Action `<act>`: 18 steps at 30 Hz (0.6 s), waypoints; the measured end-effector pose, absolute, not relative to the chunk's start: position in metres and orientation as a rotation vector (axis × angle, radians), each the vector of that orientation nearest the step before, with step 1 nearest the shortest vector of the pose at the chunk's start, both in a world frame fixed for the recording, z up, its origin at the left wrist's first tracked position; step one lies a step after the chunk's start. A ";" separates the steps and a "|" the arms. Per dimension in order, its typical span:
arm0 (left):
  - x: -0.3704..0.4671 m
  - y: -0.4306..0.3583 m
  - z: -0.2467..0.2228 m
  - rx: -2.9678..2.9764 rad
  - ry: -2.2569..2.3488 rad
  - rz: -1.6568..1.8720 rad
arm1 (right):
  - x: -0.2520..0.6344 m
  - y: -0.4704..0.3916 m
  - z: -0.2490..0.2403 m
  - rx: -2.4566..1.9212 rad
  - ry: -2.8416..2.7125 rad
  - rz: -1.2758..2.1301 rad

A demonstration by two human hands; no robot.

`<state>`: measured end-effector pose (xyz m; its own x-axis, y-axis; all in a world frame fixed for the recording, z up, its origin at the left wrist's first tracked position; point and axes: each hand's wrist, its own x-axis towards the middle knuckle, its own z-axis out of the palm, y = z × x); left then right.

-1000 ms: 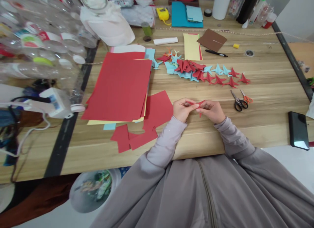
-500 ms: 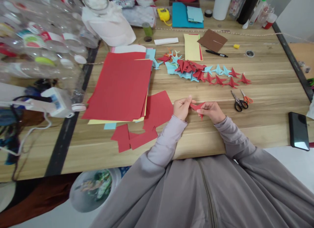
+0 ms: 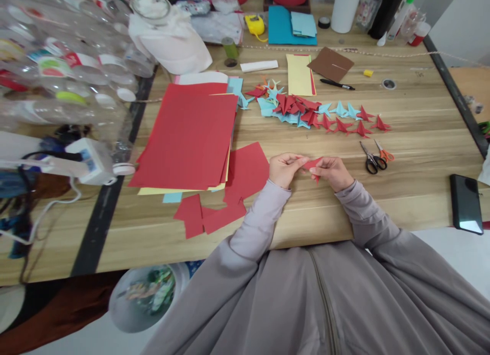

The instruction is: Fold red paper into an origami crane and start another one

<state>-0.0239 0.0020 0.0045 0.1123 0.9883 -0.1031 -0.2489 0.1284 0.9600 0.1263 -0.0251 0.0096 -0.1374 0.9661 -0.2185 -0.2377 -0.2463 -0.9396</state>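
A small folded red paper piece (image 3: 313, 164) is held between my two hands above the table, close to its front edge. My left hand (image 3: 285, 170) pinches its left end between thumb and fingers. At the other end, my right hand (image 3: 332, 173) grips the paper, and a narrow red point sticks out below the fingers. Beyond my hands lies a heap of folded red and light blue paper cranes (image 3: 294, 107), some of them spread in rows to the right. Cut red paper sheets (image 3: 248, 171) rest left of my left hand.
A stack of large red sheets (image 3: 187, 135) lies at left, beside many plastic bottles (image 3: 80, 64). Black scissors (image 3: 372, 161) and orange scissors (image 3: 384, 152) are to the right, with a phone (image 3: 466, 204) near the edge. A pen (image 3: 337, 84) and brown paper (image 3: 331, 64) lie behind.
My left thumb has come down from pointing up and now presses along the paper's left end. The right hand keeps its grip, almost in the same place.
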 end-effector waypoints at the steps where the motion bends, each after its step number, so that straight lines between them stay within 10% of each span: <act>1: -0.024 0.002 0.005 0.970 1.011 1.166 | 0.126 -0.025 0.010 -1.129 -0.975 1.569; 18: -0.027 0.004 -0.001 1.093 0.946 1.066 | 0.129 -0.027 0.016 -1.147 -1.119 1.446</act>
<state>-0.0274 0.0042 -0.0009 0.2293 0.9707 -0.0713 -0.1863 0.1156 0.9757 0.1287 -0.0268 0.0158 -0.1155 0.9858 -0.1221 -0.1295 -0.1368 -0.9821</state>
